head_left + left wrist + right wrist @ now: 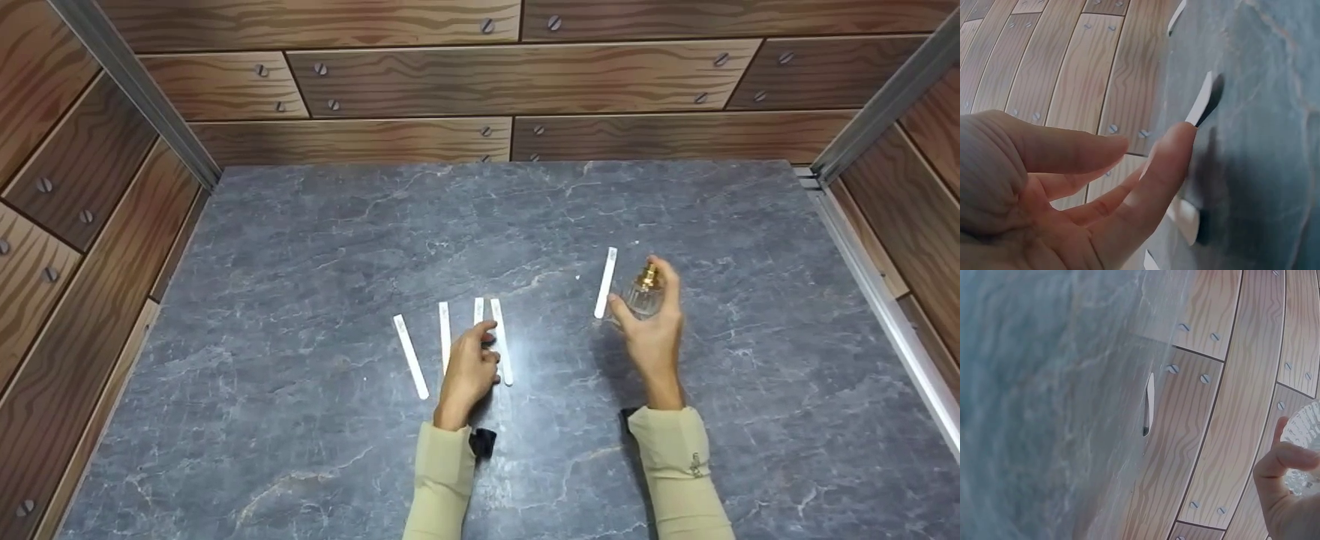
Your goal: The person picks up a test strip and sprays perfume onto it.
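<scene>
My right hand [657, 337] grips a ribbed clear glass perfume bottle [643, 300] with a gold spray neck, index finger at its top and thumb at its side. In the right wrist view, the bottle's faceted glass [1302, 433] shows at the right edge. Just left of the bottle lies a white paper test strip [606, 283]. My left hand [468, 369] hovers among several more white strips, partly covering two. Thumb and fingers of that hand [1100, 185] are loosely bent and apart in the left wrist view, with a strip [1203, 100] beyond the fingertip.
The grey marbled tabletop [315, 247] has wood-patterned panels [420, 79] at its back and sides. Metal rails [885, 300] run along the corners and right edge. A leftmost strip [412, 356] lies slanted, its far end marked with small writing.
</scene>
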Available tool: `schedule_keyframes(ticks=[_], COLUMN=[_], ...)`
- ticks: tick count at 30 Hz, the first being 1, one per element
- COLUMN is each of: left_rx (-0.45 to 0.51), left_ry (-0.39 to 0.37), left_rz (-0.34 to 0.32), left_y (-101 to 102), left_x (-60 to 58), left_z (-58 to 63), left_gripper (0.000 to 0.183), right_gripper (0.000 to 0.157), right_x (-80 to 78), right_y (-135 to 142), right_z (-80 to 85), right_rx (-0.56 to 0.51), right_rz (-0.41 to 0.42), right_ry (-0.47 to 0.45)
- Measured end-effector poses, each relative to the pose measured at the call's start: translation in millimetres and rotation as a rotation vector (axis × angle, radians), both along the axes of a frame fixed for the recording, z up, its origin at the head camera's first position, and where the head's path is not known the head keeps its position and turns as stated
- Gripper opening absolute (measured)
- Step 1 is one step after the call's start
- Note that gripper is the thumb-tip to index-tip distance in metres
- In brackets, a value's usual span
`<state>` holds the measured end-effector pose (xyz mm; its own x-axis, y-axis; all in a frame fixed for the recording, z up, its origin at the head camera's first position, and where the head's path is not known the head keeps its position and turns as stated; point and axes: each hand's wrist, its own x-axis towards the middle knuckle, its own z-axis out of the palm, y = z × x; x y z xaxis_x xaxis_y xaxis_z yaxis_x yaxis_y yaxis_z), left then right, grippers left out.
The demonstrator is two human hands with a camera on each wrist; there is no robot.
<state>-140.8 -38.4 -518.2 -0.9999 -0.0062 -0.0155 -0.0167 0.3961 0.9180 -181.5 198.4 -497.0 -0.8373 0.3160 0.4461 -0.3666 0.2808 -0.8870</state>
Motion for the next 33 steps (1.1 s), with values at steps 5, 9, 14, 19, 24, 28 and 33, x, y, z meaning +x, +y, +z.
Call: schedule_keyframes(ticks=[5,9,14,19,24,28,33], left_rx=[-0.146,-0.187,-0.175,-0.225,-0.253,-0.282,-0.345], left_ry=[0.095,0.137,0.099,0.127,0.147,0.161,0.181], left_rz=[0.025,0.049,0.071,0.103,0.136,0.149,0.131], left_y=[2,3,7,10,12,15,19], left_x=[-2.4,-3.6,-2.2,-2.0,-2.2,-1.5,1.6], left_z=[-2.6,-4.4,-4.4,-5.1,-7.0,-8.6,-9.2], left_gripper=[0.045,0.044,0.051,0.054,0.057,0.058,0.053], right_gripper=[0.07,0.069,0.07,0.07,0.07,0.07,0.07], right_x=[0.4,1.2,0.5,-0.7,-0.9,-0.5,1.0], right_y=[-1,-2,-4,-6,-7,-5,-4], right_z=[0.8,0.8,-0.9,0.2,3.2,3.5,1.1], right_rx=[0.0,0.022,0.048,0.039,0.035,0.051,0.049], right_rz=[0.003,-0.007,-0.006,0.002,0.01,0.007,-0.004], right_ry=[0.0,-0.007,-0.013,-0.006,0.0,-0.002,0.0])
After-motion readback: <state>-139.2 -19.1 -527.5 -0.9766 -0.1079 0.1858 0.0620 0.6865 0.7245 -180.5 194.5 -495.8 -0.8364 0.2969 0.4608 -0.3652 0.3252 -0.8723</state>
